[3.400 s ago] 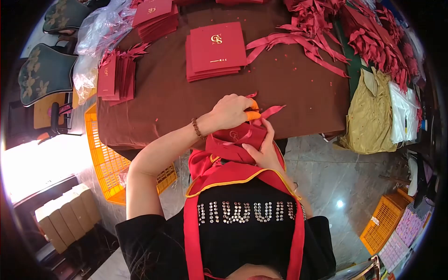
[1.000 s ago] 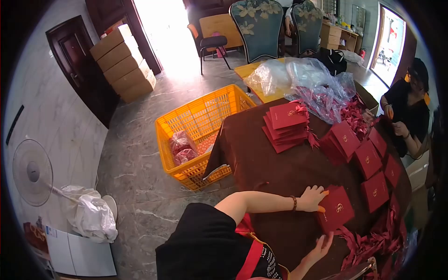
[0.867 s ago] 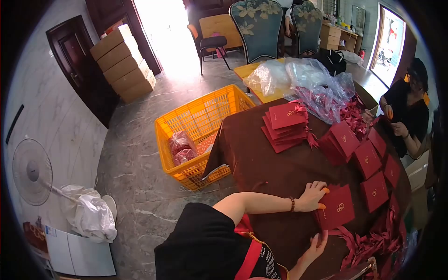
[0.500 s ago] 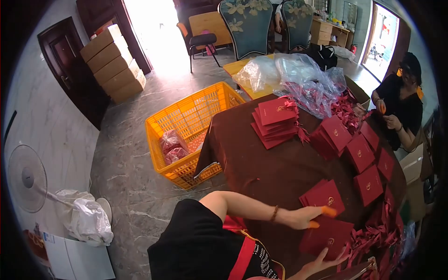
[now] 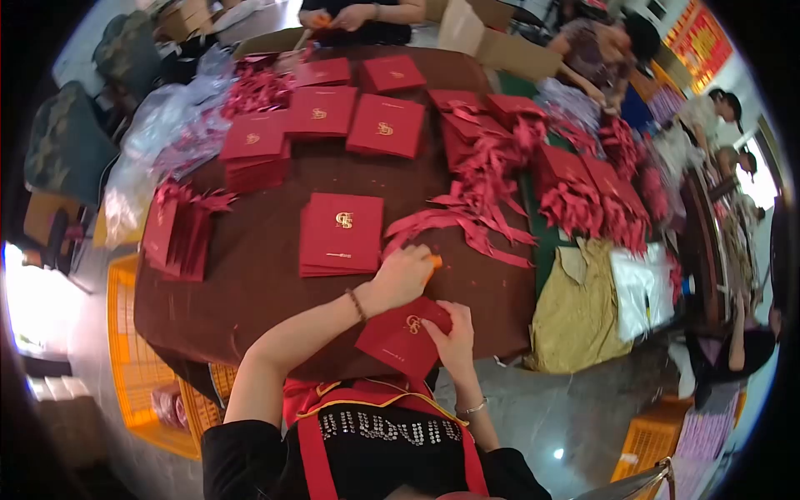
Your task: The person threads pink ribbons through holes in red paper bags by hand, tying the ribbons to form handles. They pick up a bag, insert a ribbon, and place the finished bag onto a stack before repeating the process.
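Note:
My right hand grips a red card-like piece with a gold emblem by its right side, thumb on top, tilted at the table's near edge. Just above it, my left hand has its fingers bent together, orange covers on the tips; what they pinch is hidden. Loose red ribbons lie right beyond my left hand. A neat stack of red pieces with the same emblem rests to its upper left.
More red stacks stand across the brown-covered table. Clear plastic bags lie at its left, a yellowish sack at the right. An orange crate sits below on the left. Co-workers are at the far side and right.
The view has swung to the right and down. My left hand has left the stack area for the ribbons' near end; my right hand still has a red piece, now at the table's near edge.

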Available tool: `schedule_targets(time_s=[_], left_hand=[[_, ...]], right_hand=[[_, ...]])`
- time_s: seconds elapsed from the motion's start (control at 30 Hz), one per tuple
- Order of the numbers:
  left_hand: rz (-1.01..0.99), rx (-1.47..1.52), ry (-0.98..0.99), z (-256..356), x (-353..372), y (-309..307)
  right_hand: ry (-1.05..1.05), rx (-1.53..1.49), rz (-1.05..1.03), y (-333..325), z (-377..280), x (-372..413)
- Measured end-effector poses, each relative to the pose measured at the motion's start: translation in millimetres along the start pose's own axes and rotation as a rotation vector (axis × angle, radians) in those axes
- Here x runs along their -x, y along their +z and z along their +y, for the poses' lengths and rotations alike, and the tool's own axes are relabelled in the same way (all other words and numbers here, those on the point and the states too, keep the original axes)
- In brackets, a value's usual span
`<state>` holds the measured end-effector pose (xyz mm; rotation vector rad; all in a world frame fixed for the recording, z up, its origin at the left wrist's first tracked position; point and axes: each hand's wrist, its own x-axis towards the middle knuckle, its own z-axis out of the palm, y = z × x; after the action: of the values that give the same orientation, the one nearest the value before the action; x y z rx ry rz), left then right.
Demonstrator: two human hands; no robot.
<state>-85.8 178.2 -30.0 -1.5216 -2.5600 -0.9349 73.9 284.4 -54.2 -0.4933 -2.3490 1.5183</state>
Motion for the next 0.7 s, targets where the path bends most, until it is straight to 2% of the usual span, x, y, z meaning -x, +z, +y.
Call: schedule_targets(time_s=[0.03,0.07,0.1,0.17,0.23,0.33,0.4,0.43,0.5,0.53,0.57,0.63,0.7], left_hand=[[-0.018,0.009,0.022,-6.7,-13.5,11.4],[0.071,-0.174,0.03,-14.4,-27.4,23.5],[0.166,-0.359,0.035,-20.0,-41.0,28.8],[0.131,-0.513,-0.093,-26.4,-64.1,22.3],[0.186,-0.561,-0.185,-48.3,-72.1,27.4],[0.148,-0.403,-0.262,-60.9,-77.5,16.5],[0.245,-0.242,-0.271,-56.0,-80.2,-2.5],[0.234,-0.244,-0.272,-48.0,-80.8,-15.6],[0.164,0.046,-0.326,-35.8,-79.4,-38.8],[0.193,0.139,-0.272,-40.1,-76.3,-43.8],[0.192,0.134,-0.284,-39.8,-72.9,-53.7],[0.068,0.693,-0.556,-27.2,-65.1,-86.6],[0.094,0.76,-0.565,-23.9,-43.1,-110.3]], right_hand=[[-0.078,0.131,0.021,-0.4,0.8,2.4],[-0.159,0.262,0.032,-1.3,2.2,4.1],[-0.15,0.26,0.044,-1.9,3.3,5.3],[-0.287,0.457,0.068,-2.8,4.3,8.1],[-0.277,0.501,0.061,-2.0,3.3,10.2],[-0.391,0.611,0.054,-2.4,-7.5,5.6],[-0.401,0.617,0.046,0.5,-8.2,2.3],[-0.415,0.633,0.03,2.0,-7.9,2.0],[-0.4,0.637,-0.002,5.1,-5.0,1.1],[-0.394,0.645,-0.03,6.9,-4.3,-0.5],[-0.396,0.637,-0.04,7.6,-5.1,-1.7],[-0.391,0.63,-0.056,5.3,-7.9,-3.2],[-0.41,0.611,-0.084,3.3,-9.7,-4.8]])
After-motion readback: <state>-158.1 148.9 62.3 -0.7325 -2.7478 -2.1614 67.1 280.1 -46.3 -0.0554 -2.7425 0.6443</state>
